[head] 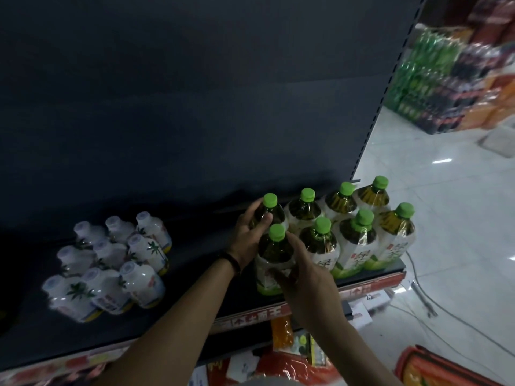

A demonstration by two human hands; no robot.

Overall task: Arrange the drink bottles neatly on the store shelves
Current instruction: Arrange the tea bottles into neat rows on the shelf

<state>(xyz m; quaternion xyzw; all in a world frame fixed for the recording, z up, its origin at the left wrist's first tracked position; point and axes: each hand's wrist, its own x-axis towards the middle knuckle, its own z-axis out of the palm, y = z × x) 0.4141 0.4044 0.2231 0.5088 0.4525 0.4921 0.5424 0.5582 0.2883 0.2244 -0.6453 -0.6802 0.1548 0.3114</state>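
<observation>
Green-capped tea bottles [359, 232]: two rows at right end of shelf [195, 246], full of dark liquid.
End pair: left hand [245, 238] grips rear bottle [269, 213] and right hand [303, 277] grips front bottle [274, 253], likely squaring them against the rows.
White bottles [111, 260]: clustered well apart, leftward.

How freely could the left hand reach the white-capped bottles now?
Probably yes, once emptied: the left hand grips a green-capped bottle, but only bare shelf separates it from the white-capped bottles.
</observation>
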